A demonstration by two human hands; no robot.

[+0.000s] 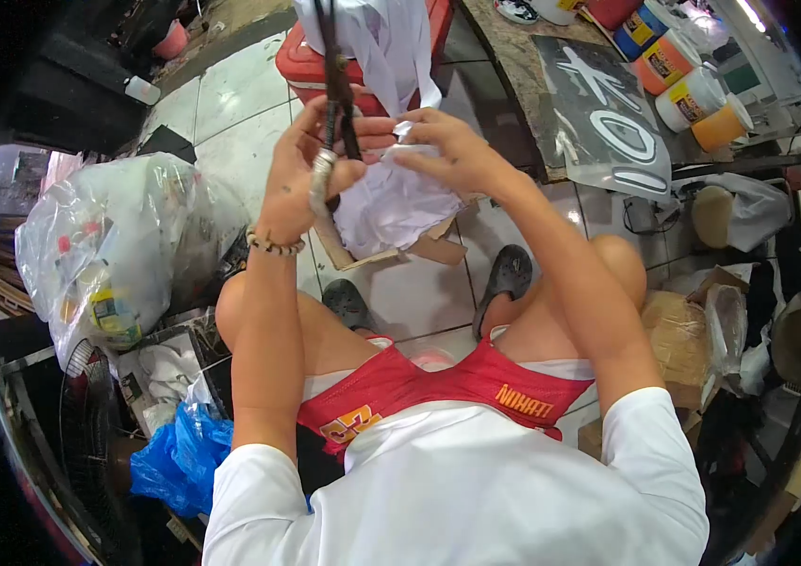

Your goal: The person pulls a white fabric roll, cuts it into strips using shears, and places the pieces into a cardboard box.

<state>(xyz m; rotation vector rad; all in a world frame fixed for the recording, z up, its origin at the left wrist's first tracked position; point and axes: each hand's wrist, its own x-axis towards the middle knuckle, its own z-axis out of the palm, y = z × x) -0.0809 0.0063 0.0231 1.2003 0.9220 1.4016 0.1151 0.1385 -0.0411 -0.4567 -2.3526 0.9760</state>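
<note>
My left hand (301, 174) is raised with its fingers stretched out towards the right. A dark, rod-like thing (330, 94) with a silver-wrapped lower end crosses in front of its palm; I cannot tell whether they touch. Close by, my right hand (462, 156) pinches an edge of white cloth between thumb and fingers. More white cloth (386, 212) lies crumpled in an open cardboard box (438, 250) on the floor below. Further white cloth (386, 47) drapes over a red container (298, 66) behind the hands.
A clear bag (136, 236) of bottles stands left, above a blue plastic bag (183, 462). On the right, a table (504, 57) bears a clear sheet with white lettering (603, 113) and several paint tubs (666, 61). A cardboard box (678, 340) sits by my right knee.
</note>
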